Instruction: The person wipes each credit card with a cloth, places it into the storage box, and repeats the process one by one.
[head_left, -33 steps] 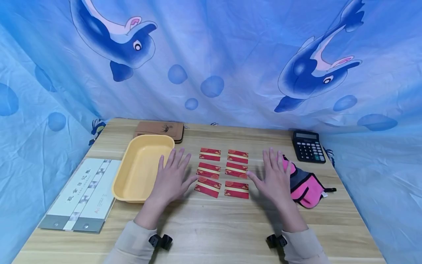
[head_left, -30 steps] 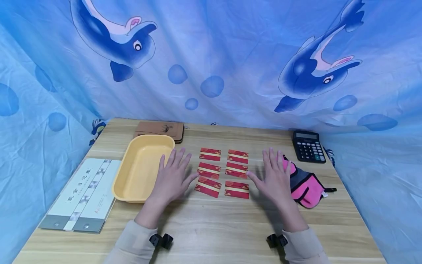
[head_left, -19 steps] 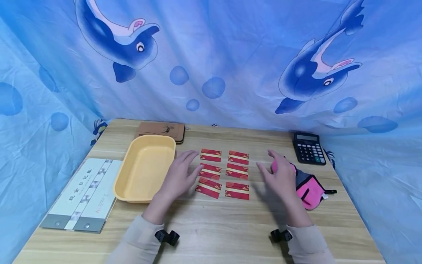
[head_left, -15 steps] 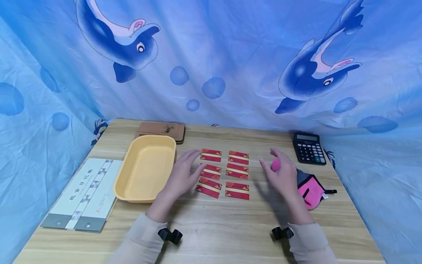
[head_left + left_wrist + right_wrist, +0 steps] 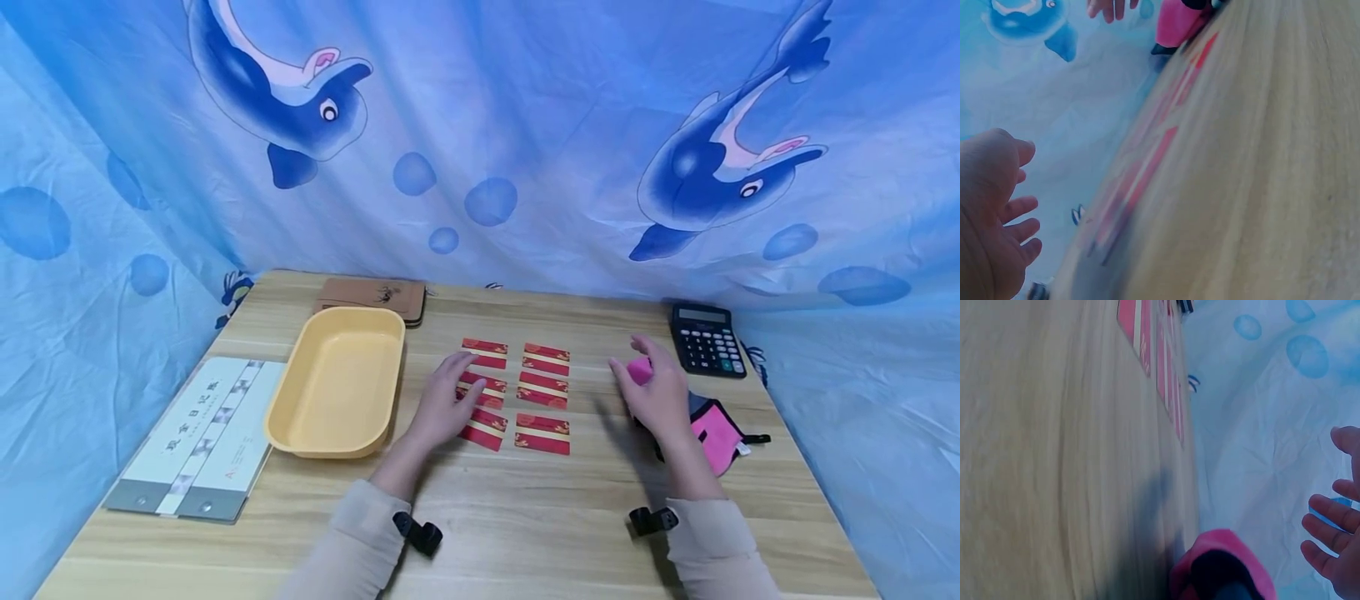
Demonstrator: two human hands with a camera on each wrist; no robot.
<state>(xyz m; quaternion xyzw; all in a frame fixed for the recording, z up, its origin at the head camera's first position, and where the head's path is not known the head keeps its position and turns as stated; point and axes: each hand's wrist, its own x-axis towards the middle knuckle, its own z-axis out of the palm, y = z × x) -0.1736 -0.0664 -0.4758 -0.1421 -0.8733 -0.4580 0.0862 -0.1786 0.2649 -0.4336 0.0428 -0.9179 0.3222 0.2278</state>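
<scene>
Several red cards with gold bands lie flat on the wooden table in two columns, one a right column card (image 5: 542, 434). My left hand (image 5: 444, 406) hovers over the left column, where it covers parts of a left column card (image 5: 486, 429). Its fingers are relaxed and slightly bent, with nothing held; the left wrist view shows that hand (image 5: 991, 212) above the table. My right hand (image 5: 660, 396) is raised to the right of the cards, fingers loosely bent and holding nothing. Behind and below it lies a pink and grey cloth item with black trim (image 5: 722, 437), partly hidden.
A yellow plastic basin (image 5: 341, 383) stands left of the cards, with a brown zip wallet (image 5: 371, 298) behind it. A grey and white account book (image 5: 198, 437) lies at far left. At back right sits a black calculator (image 5: 707, 340).
Both hands were spread flat beside the cards. Their fingers have since bent and relaxed. The left hand has moved right over the left column; the right hand has shifted right.
</scene>
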